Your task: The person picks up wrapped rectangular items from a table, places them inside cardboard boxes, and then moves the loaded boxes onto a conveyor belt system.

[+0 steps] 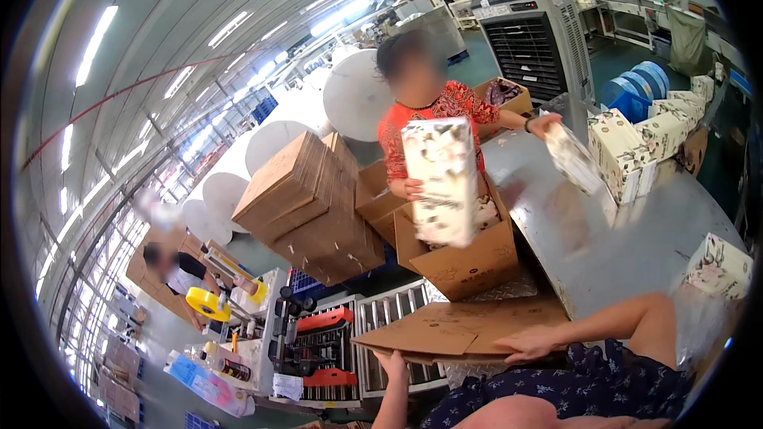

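A folded-flat brown cardboard box (461,326) lies tilted in front of me. My left hand (393,367) is closed on its near left edge, with the fingertips partly hidden by the board. Stretched fingers of my right hand (531,343) rest flat on the box's top face near the right end. Just beyond stands an open carton (469,264) with floral-patterned packs inside. Over that carton a co-worker in a red patterned top (391,140) holds a floral pack (439,183) in one hand. The co-worker's other hand grips a second, blurred pack (574,159).
A metal table (548,214) on the right bears more floral packs (620,151). A roller conveyor with a red-barred machine (324,349) stands left. Stacked cartons (306,199), large white rolls (358,95) and an air cooler (532,48) are behind. Another person (187,270) works far left.
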{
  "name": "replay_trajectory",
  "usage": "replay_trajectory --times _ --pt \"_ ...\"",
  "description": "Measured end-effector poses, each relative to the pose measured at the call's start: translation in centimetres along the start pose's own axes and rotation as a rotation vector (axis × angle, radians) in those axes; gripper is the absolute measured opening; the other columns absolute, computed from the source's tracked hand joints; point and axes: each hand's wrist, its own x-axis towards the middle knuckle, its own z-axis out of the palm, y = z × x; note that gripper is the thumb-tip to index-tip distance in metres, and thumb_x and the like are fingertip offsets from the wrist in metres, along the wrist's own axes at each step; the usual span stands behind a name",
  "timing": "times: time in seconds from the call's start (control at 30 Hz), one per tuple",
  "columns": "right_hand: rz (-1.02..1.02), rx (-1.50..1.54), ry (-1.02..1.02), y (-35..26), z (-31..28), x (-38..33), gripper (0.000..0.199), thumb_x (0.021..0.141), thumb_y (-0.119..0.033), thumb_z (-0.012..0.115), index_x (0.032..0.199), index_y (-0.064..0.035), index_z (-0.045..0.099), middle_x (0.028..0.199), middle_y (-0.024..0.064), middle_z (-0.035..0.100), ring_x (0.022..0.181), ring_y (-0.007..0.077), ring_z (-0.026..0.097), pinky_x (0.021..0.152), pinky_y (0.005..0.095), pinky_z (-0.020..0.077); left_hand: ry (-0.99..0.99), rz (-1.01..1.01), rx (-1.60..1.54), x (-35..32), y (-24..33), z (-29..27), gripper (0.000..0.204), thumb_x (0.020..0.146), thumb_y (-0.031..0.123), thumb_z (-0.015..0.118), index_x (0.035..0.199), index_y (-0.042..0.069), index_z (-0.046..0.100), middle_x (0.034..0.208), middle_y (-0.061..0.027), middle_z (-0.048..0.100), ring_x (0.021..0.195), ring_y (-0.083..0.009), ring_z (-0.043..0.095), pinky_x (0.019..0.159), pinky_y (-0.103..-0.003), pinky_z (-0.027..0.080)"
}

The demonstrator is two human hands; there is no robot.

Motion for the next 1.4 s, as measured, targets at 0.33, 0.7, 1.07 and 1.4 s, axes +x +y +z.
replay_trajectory --times 0.33,0.7,1.07,1.4 --pt "0.175 -0.229 0.701 2.5 -14.9 -0.8 0.033 0.092 -0.026 0.052 0.081 0.0003 0.067 0.078 0.0231 0.067 0.077 0.0430 0.066 0.073 0.0520 0.0526 -0.360 -0.159 0.550 -0.4 18.8 4.2 0.086 0.072 -0.017 0.050 0.151 0.011 0.030 0.128 -0.0100 0.056 0.110 -0.0237 0.061 0.080 -0.033 0.056" --pt "-0.648 -0.200 0.831 -8.0 -6.8 10.1 0.059 0.089 -0.018 0.059 0.145 -0.0110 0.044 0.152 0.0161 0.035 0.142 0.0397 0.029 0.117 0.0525 0.0236 -0.818 -0.445 1.546 -5.2 15.1 -0.8 0.094 0.088 0.008 0.052 0.142 -0.014 -0.022 0.121 -0.0501 0.038 0.081 -0.0447 0.069 0.063 -0.044 0.060" --pt "-0.975 -0.784 0.845 0.2 8.3 31.5 0.093 0.082 -0.070 0.059 0.157 -0.0242 0.028 0.159 0.0131 0.032 0.149 0.0350 0.021 0.121 0.0560 0.0118 -1.496 0.002 1.145 -11.4 18.7 -3.3 0.053 0.104 0.043 0.045 0.134 0.001 0.054 0.141 -0.0223 0.051 0.127 -0.0381 0.051 0.109 -0.043 0.040" --pt "0.195 -0.249 0.150 -9.1 -13.3 19.6 0.067 0.097 -0.058 0.044 0.123 0.0030 0.059 0.123 0.0280 0.061 0.114 0.0401 0.060 0.096 0.0474 0.0482 -0.571 0.983 1.273 -4.7 3.8 1.9 0.046 0.087 0.023 0.067 0.131 0.013 0.057 0.129 -0.0127 0.053 0.114 -0.0344 0.051 0.093 -0.045 0.042"
